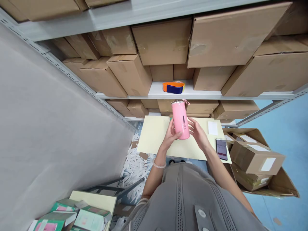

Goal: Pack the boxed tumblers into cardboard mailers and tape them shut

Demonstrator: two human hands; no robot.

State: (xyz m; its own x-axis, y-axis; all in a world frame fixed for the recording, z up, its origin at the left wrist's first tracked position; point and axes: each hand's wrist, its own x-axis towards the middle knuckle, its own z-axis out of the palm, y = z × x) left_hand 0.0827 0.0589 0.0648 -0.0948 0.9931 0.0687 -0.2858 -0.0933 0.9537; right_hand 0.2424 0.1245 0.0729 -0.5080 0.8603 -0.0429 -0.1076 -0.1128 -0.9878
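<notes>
Many cardboard bxs [163, 41] stood on grey metal shelves [183, 96]; an orange & dark-blue band [175, 90] lay nr the mid. shelf's front edge. On the pale table [151, 134], a phone [221, 149] lay at R end, nr a white card [212, 128]. An open carton [285, 187] w/ labelled parcels [258, 155] stood beside. White paper strips [134, 160] lay by the L wall [72, 128], green pkgs [90, 219] further down.

Bright, soft light, with stretched edges.
</notes>
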